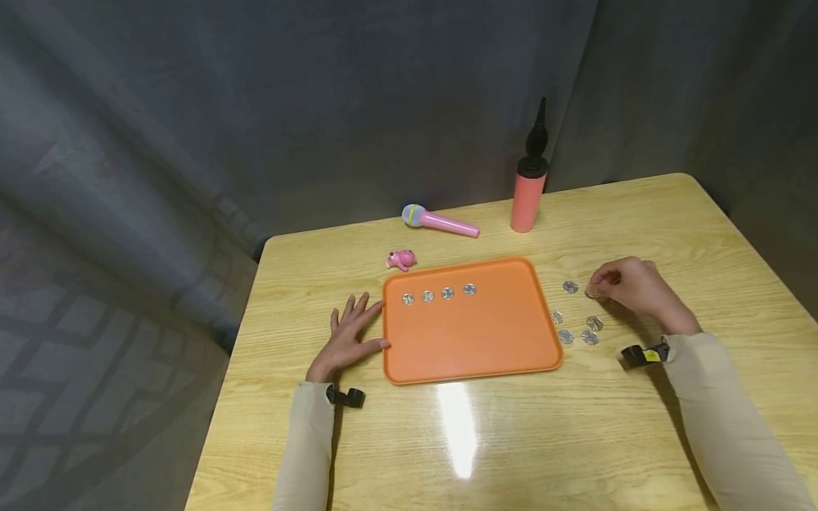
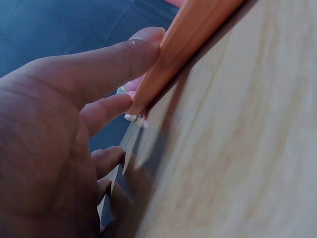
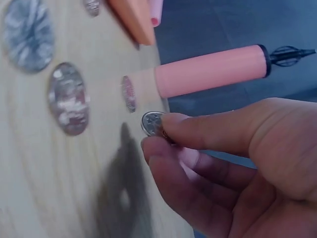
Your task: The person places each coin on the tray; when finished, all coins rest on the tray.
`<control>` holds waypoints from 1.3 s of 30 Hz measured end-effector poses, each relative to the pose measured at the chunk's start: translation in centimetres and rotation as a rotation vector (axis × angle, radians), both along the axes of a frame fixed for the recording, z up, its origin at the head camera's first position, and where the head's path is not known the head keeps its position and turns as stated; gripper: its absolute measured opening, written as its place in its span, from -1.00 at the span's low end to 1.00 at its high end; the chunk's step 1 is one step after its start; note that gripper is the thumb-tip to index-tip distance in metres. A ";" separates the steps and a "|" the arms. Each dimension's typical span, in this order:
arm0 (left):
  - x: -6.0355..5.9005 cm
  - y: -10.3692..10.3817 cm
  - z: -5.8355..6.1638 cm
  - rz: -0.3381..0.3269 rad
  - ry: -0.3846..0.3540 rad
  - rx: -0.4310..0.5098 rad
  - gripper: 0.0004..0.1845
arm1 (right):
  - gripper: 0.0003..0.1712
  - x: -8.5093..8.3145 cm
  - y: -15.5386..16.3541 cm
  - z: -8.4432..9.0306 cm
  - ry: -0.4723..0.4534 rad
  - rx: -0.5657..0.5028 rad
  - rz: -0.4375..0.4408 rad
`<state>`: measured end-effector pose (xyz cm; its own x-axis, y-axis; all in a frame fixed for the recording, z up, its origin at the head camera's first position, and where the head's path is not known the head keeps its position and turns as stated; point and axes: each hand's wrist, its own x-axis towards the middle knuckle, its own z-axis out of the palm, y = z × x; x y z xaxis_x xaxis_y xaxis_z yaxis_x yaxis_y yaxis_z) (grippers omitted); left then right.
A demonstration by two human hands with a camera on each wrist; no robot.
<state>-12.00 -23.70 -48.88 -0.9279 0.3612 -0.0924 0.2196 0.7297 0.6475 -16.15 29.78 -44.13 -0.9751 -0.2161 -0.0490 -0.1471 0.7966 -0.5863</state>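
Your left hand (image 1: 345, 341) reaches in from a pale sleeve (image 1: 305, 443), fingers spread and nearly straight, gripping nothing; its thumb and index fingertip touch the left rim of the orange tray (image 1: 473, 333). Beyond the tray's far left corner lies a pink toy (image 1: 401, 260). On the tray, four silvery discs (image 1: 447, 292) make a row near the far rim. Just right of the tray, five loose discs (image 1: 589, 337) lie on the table (image 1: 639, 440). Among these, your right hand (image 1: 633, 287) bends inward, thumb and fingertips closed in a pinch on one more disc (image 3: 150, 122), tilted and held just above the wood, the remaining fingers curled toward your palm.
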 end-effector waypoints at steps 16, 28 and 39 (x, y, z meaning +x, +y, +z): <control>0.0 -0.1 -0.2 0.005 0.004 0.008 -0.11 | -0.79 -1.4 -2.6 1.6 -0.129 -0.259 -0.029; 0.1 0.0 -0.2 -0.003 0.012 0.008 -0.12 | -0.75 -3.3 -6.3 1.4 -0.236 -0.340 0.000; 0.1 0.0 0.0 -0.007 0.016 0.017 -0.12 | -0.76 -4.8 -9.4 0.3 -0.308 -0.390 0.008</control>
<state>-11.94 -23.74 -48.89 -0.9266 0.3692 -0.0710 0.2354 0.7170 0.6561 -20.91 20.36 -43.82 -0.9262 -0.2833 -0.2488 0.0748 0.5086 -0.8577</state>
